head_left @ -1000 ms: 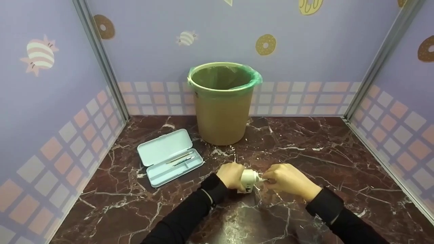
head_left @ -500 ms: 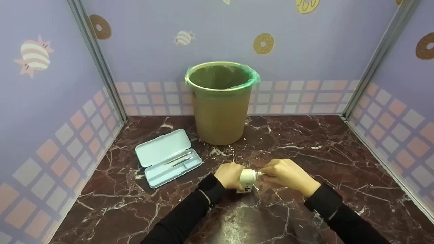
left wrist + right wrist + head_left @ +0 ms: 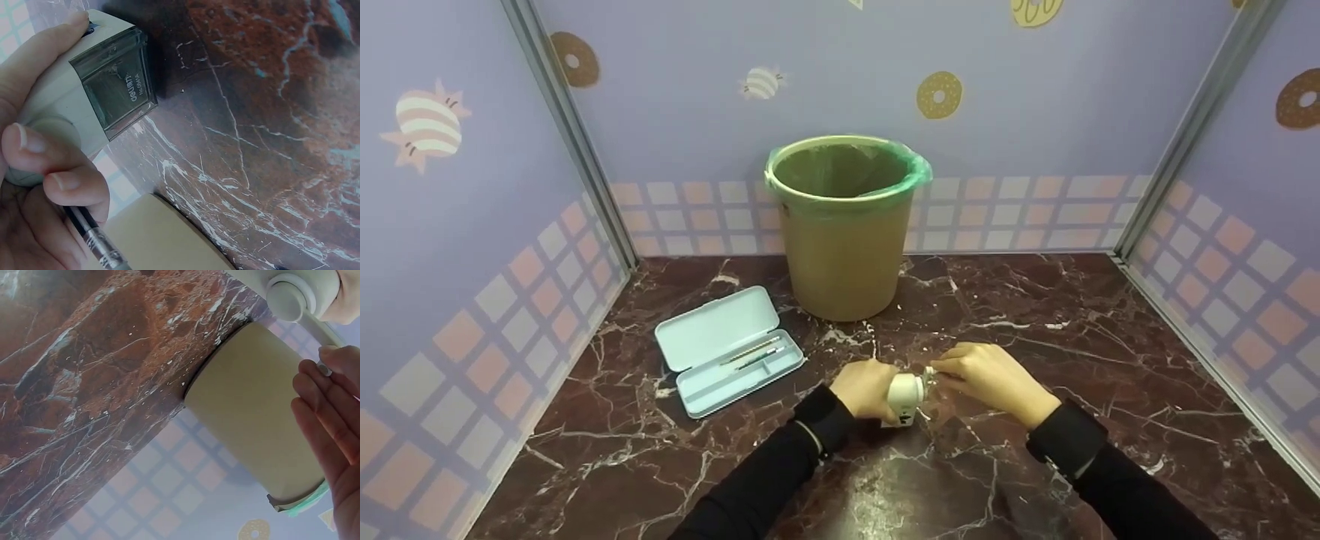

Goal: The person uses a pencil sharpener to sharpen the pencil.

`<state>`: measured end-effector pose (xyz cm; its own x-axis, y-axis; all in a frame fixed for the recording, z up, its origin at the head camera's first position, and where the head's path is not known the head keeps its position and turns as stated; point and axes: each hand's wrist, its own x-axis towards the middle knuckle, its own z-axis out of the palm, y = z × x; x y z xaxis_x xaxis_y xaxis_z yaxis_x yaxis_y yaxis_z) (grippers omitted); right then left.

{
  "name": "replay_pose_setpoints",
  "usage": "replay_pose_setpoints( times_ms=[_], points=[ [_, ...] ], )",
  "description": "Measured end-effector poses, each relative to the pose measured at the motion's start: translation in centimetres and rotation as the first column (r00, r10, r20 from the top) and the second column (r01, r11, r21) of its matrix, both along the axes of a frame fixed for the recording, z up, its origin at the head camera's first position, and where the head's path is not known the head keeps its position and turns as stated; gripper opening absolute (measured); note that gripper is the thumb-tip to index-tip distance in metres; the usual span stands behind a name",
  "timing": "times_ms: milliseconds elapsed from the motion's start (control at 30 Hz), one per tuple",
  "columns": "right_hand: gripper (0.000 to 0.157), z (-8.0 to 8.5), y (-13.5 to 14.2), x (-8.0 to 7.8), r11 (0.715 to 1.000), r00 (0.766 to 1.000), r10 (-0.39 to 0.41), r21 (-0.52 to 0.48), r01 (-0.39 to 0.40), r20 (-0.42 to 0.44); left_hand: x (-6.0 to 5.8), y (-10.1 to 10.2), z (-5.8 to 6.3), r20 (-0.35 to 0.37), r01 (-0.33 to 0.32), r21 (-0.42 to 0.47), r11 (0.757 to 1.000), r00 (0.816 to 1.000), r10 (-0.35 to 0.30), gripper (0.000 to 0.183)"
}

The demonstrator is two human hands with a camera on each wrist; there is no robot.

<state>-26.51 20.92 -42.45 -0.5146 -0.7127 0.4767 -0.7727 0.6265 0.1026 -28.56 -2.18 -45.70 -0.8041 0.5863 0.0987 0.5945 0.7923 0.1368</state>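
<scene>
In the head view, my left hand (image 3: 864,386) grips a white crank pencil sharpener (image 3: 901,399) low over the dark marbled table. The left wrist view shows its see-through shavings drawer (image 3: 118,84), dark inside. A black-and-silver patterned pencil (image 3: 94,239) sticks out from beneath the curled left fingers, beside the sharpener's round front; its other end is hidden. On the sharpener's opposite side, my right hand (image 3: 990,379) pinches the end of the white crank handle (image 3: 319,329) between thumb and fingers.
An open light-blue pencil case (image 3: 712,330) lies to the left, with a few pencils (image 3: 757,355) in its tray. Behind the hands stands a tan bin (image 3: 844,255) with a green liner (image 3: 919,174). Small pale crumbs dot the table (image 3: 1035,300). Patterned walls enclose three sides.
My right hand has moved a little up and away, swinging the crank handle round with it. The left hand keeps its grip on the pencil sharpener. The head view has shifted slightly.
</scene>
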Motion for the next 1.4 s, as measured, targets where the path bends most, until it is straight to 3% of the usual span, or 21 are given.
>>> replay_pose_setpoints(
  times_ms=[200, 433, 733, 1400],
  points=[
    [0.014, -0.2, -0.6, -0.6, 0.999, 0.999, -0.039, -0.024, 0.039, -0.009, -0.1, -0.2, 0.3, 0.008, 0.005, -0.006, 1.000, 1.000, -0.005, 0.044],
    [0.004, -1.4, -1.0, -2.0, 0.994, 0.994, -0.108, -0.011, 0.108, 0.022, 0.2, 0.0, 0.2, 0.010, 0.016, -0.001, 1.000, 1.000, -0.016, 0.044],
    [0.004, -2.2, -1.3, -2.6, 0.990, 0.989, -0.141, -0.028, 0.142, 0.037, 0.0, 0.0, 0.3, -0.001, 0.017, -0.004, 1.000, 1.000, -0.017, 0.044],
    [0.007, -4.0, -1.5, -2.9, 0.991, 0.986, -0.129, 0.028, 0.127, 0.104, -0.1, -0.1, 0.0, 0.018, 0.023, 0.005, 1.000, 1.000, -0.023, 0.043]
  ],
)
